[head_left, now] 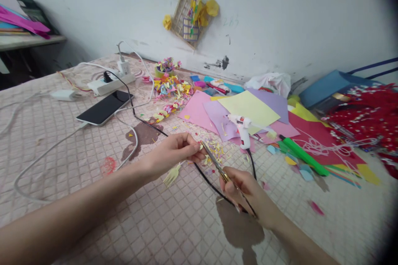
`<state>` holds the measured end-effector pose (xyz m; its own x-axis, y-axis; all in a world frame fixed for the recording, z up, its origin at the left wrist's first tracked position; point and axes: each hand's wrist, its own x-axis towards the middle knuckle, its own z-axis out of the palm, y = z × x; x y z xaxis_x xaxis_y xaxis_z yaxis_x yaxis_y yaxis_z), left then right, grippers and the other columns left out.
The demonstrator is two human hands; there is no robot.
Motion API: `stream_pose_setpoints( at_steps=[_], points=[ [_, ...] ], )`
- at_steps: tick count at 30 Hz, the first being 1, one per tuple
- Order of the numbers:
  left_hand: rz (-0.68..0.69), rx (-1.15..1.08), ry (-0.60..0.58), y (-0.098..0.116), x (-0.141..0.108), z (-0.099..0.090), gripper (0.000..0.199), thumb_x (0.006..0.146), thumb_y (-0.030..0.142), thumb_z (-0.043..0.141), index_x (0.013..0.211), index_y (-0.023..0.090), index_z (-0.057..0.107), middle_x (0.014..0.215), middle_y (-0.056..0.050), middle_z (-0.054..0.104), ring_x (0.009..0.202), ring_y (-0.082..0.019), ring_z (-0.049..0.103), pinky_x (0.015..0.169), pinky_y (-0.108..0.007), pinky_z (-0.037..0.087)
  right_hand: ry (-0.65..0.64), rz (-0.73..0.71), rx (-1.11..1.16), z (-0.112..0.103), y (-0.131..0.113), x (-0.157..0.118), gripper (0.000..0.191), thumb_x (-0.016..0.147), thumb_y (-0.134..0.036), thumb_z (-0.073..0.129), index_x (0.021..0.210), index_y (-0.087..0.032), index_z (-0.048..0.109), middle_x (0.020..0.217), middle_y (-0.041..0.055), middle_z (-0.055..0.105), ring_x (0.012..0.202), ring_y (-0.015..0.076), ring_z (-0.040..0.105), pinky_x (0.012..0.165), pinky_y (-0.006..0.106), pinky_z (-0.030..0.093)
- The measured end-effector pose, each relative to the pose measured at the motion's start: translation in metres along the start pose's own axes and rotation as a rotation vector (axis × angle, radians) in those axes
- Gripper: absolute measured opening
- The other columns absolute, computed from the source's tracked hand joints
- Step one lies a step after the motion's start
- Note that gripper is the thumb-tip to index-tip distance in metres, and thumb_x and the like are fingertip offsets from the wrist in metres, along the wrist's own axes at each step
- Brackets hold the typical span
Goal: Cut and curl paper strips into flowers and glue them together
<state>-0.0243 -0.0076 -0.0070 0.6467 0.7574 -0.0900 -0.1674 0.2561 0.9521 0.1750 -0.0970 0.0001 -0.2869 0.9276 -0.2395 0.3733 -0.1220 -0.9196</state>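
Observation:
My right hand (242, 188) is closed around a pair of scissors (219, 167), whose blades point up and left. The blade tips reach my left hand (183, 149), which pinches a small pale piece of paper (201, 145) between thumb and fingers. Just beneath both hands lies a scatter of tiny paper clippings (217, 151). A pale yellow fringed paper cutout (172, 175) rests on the cloth below my left hand. Past the scissors lies a white glue gun (244, 130), its black cord (208, 181) running under my hands.
Coloured paper sheets (248, 105) spread behind the glue gun. A heap of cut paper pieces (172, 87) lies toward the wall. On the left are a phone (105, 107), a power strip (108, 85) and looping white cables. A green stick (304, 156) and red tinsel-like material (367, 120) occupy the right.

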Motion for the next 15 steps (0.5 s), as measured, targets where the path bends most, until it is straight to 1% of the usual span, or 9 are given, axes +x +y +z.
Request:
stream_pose_setpoints(
  at_steps=[5,10,15],
  points=[
    [-0.018,-0.023,-0.033,0.0000,0.0012,-0.0023,0.022,0.079,0.030,0.065,0.075,0.013,0.052,0.078,-0.003,0.068,0.074,-0.012,0.064,0.073,-0.027,0.047,-0.022,0.049,0.019,-0.0028,0.0002,-0.0014,0.060,0.068,-0.079,0.044,0.063,-0.019,0.040,0.050,-0.0072,0.034,0.041,0.0060,0.029,0.038,0.021,0.022],
    [-0.033,-0.016,-0.055,0.0024,0.0007,-0.0039,0.024,0.078,0.031,0.066,0.075,0.013,0.052,0.077,-0.004,0.069,0.074,-0.012,0.065,0.071,-0.025,0.048,-0.034,0.045,-0.004,-0.0056,0.0049,-0.0029,0.061,0.068,-0.079,0.043,0.064,-0.019,0.042,0.050,-0.0071,0.035,0.041,0.0060,0.029,0.038,0.020,0.022],
    [-0.036,-0.007,-0.087,0.0020,0.0012,-0.0062,0.021,0.081,0.029,0.063,0.077,0.013,0.052,0.079,-0.005,0.070,0.076,-0.012,0.066,0.072,-0.024,0.049,-0.036,0.022,-0.016,-0.0072,0.0066,-0.0030,0.057,0.072,-0.075,0.044,0.065,-0.018,0.044,0.051,-0.0067,0.036,0.042,0.0062,0.030,0.039,0.020,0.023]
  ],
)
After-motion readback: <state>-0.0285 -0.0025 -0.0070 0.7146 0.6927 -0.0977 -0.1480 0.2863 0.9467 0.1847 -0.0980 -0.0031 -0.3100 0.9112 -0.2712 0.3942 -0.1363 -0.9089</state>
